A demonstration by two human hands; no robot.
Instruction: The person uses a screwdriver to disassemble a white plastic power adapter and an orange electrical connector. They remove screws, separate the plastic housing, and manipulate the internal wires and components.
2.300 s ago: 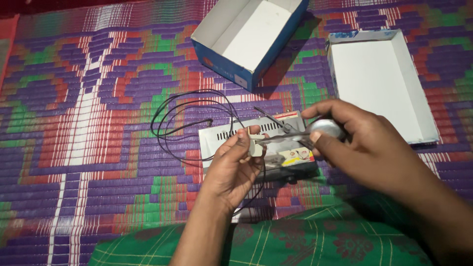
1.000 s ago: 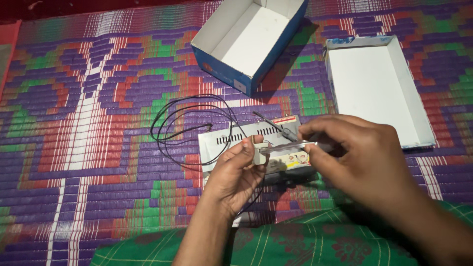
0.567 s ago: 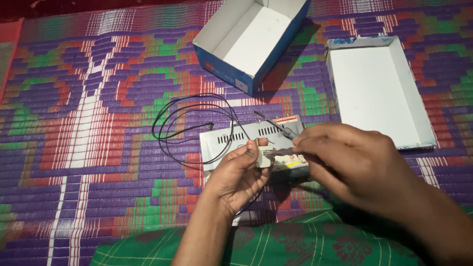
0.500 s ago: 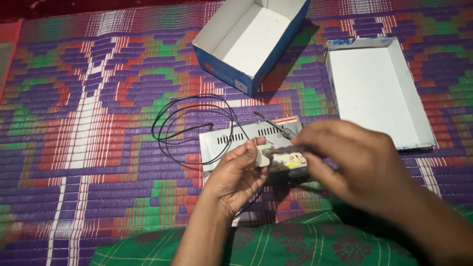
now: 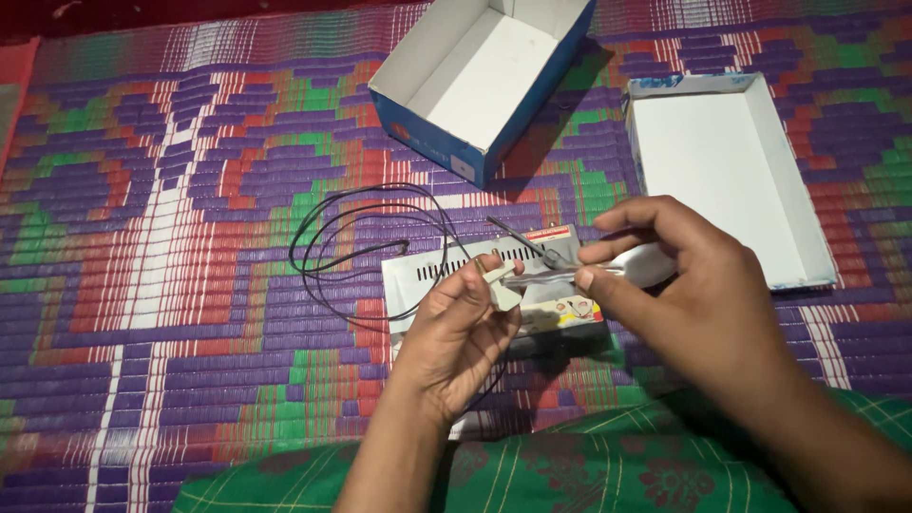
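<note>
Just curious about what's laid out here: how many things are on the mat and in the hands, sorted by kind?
Open cardboard boxes: 2, blue box and white tray
White vented device: 1
Black cord: 1
White-handled tool, in right hand: 1
Small white piece, in left hand: 1
Total: 6

Both arms are bare right up to where the shot cuts them off, so no sleeves showing at all. The left hand (image 5: 454, 332) and right hand (image 5: 689, 294) have nothing on them either: no rings, no watch, no gloves. Nails look short and plain. Down at the bottom there's the person's green cloth (image 5: 570, 470) over the lap, a checked pattern of thin pale lines with darker, reddish flower-like motifs scattered through it.
</note>
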